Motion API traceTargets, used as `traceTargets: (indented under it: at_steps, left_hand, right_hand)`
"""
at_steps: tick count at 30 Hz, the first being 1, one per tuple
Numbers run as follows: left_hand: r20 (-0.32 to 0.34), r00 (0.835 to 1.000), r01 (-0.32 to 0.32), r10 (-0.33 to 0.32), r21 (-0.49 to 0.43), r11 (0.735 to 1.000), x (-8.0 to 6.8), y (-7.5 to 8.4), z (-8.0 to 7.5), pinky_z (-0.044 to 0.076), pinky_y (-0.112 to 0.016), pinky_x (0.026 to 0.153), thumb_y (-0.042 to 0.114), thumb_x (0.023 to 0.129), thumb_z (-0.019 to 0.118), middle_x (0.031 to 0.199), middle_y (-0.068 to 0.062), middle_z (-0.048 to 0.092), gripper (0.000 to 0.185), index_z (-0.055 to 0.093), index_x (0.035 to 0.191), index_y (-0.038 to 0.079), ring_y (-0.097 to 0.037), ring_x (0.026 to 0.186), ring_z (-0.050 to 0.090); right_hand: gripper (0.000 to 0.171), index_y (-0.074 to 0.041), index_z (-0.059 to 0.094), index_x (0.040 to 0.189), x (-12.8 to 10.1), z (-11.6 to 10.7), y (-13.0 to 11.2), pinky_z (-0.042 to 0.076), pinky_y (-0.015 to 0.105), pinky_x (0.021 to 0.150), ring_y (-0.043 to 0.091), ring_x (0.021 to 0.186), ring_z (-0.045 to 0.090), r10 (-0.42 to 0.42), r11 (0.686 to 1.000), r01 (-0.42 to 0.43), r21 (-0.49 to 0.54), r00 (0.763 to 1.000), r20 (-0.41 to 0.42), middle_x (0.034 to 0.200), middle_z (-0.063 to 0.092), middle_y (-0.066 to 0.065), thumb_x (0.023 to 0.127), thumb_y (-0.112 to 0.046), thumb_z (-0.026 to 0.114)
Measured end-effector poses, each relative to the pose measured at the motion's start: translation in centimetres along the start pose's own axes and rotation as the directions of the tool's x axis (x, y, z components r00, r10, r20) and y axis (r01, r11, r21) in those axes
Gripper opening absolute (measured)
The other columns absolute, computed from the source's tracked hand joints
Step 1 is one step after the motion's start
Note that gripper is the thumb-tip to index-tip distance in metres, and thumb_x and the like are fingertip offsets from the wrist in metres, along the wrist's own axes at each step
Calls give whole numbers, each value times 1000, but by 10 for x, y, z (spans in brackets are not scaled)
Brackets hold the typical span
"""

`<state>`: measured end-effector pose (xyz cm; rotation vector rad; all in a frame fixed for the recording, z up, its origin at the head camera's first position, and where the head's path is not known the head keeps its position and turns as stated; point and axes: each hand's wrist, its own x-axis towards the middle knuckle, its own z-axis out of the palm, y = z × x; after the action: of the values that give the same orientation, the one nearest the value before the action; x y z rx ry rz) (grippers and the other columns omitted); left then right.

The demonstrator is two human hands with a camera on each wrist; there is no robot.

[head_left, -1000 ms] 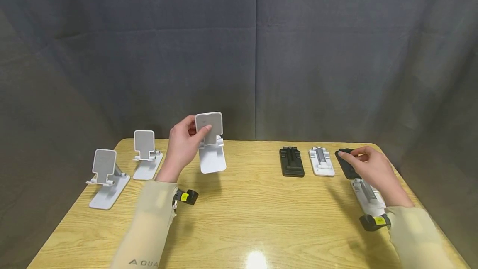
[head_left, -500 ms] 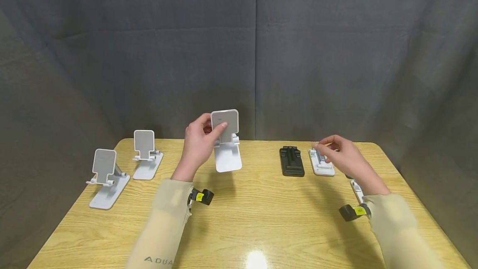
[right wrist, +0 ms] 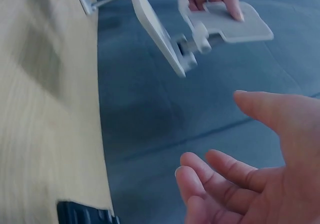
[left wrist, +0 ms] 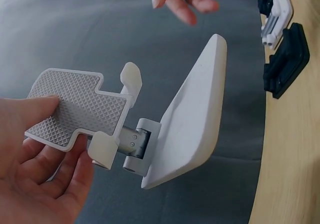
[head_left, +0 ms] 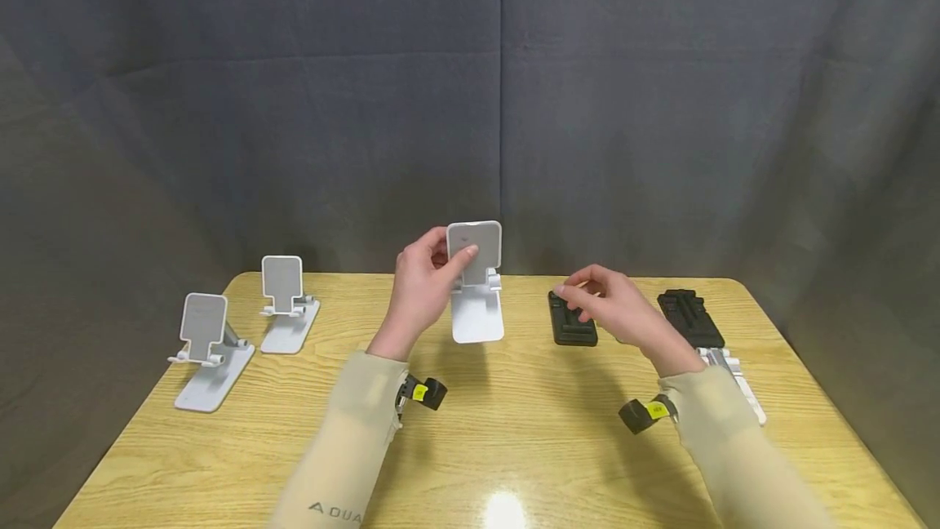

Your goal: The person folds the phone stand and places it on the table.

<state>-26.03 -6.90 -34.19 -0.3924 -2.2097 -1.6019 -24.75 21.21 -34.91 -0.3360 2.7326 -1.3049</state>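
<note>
My left hand (head_left: 450, 258) holds an unfolded white phone stand (head_left: 477, 300) in the air over the middle of the table (head_left: 470, 431), pinching its grey textured back plate (left wrist: 75, 106) between thumb and fingers. The stand's white base (left wrist: 192, 119) hangs tilted from the hinge. My right hand (head_left: 583, 298) hovers empty just right of it with relaxed fingers, above a folded black stand (head_left: 571, 329). In the right wrist view the right hand's palm (right wrist: 250, 179) is open, with the white stand (right wrist: 200, 26) a short way beyond it.
Two unfolded white stands (head_left: 208, 341) (head_left: 288, 304) stand at the table's left. A second folded black stand (head_left: 690, 318) lies at the far right. A folded white stand (head_left: 738, 378) shows partly behind my right sleeve. A grey cloth backdrop hangs behind the table.
My left hand carried the white stand to the right. My right hand left the far-right black stand and moved left, over to the other black stand.
</note>
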Motion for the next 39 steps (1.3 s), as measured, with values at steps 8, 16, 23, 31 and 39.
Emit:
traceTargets:
  at_steps: [8, 16, 23, 31, 39]
  left_hand:
    - [1, 1000, -19, 19, 14, 1000, -6, -1, 12, 55, -35, 73, 19, 95, 75, 91, -5, 70, 25, 70, 114, 4, -19, 80, 66]
    - [30, 999, -32, 32, 8, 999, -10, -3, 23, 54, -34, 72, 20, 97, 73, 90, -4, 70, 24, 69, 114, 3, -18, 79, 64]
    - [28, 999, -26, 27, -42, 999, -11, 1, 26, 56, -35, 73, 20, 98, 72, 94, -5, 72, 25, 69, 116, 4, -18, 80, 66]
    - [27, 999, -27, 30, -80, 996, -9, 5, 24, 57, -35, 74, 22, 98, 72, 95, -3, 72, 25, 69, 116, 5, -17, 82, 68]
    - [24, 1000, -9, 10, -34, 999, -8, 5, 20, 56, -35, 78, 23, 96, 75, 100, -4, 67, 29, 69, 119, 6, -18, 87, 65]
  right_hand:
    - [52, 0, 56, 129, 4, 30, -8, 52, 41, 76, 32, 88, 65, 19, 987, -36, 154, 994, 110, 104, 68, 14, 100, -43, 64]
    - [57, 3, 50, 137, 5, 52, -9, 54, 38, 74, 24, 87, 67, 30, 978, -63, 198, 986, 166, 107, 68, 17, 101, -39, 63]
    - [54, 6, 50, 135, 6, 68, -8, 55, 40, 73, 34, 89, 70, 9, 955, -69, 289, 979, 203, 105, 70, 13, 101, -33, 63]
    - [42, 7, 51, 133, 4, 74, -5, 55, 40, 80, 28, 87, 70, -110, 898, -21, 438, 956, 272, 98, 72, 19, 104, -23, 60]
    - [42, 10, 49, 135, 2, 76, -8, 53, 48, 88, 30, 93, 71, -150, 868, -1, 496, 952, 265, 102, 72, 16, 106, -19, 57]
